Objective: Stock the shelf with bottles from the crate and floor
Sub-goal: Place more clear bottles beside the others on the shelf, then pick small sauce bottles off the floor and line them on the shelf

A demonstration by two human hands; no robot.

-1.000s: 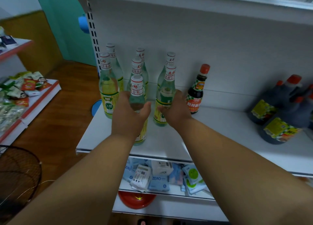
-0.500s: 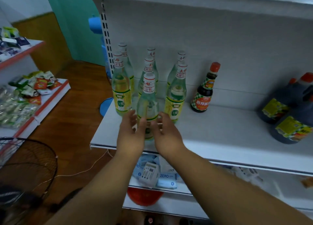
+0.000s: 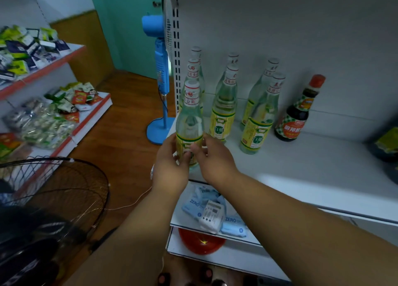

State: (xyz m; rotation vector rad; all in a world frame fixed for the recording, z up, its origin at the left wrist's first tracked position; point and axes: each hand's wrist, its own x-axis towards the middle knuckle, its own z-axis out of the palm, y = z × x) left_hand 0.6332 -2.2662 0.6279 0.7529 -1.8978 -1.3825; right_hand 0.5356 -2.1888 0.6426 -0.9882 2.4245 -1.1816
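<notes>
Two hands met at the white shelf's [image 3: 301,178] front left corner: left hand [image 3: 170,167] and right hand [image 3: 213,158], fingers curled, gripped the upright clear bottle [image 3: 189,121] standing before six others.

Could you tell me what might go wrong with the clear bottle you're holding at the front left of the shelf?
The clear bottle stands near the shelf corner; a slip of either the left hand or right hand might tip it off. Pushed back, it could knock the bottle behind.
</notes>
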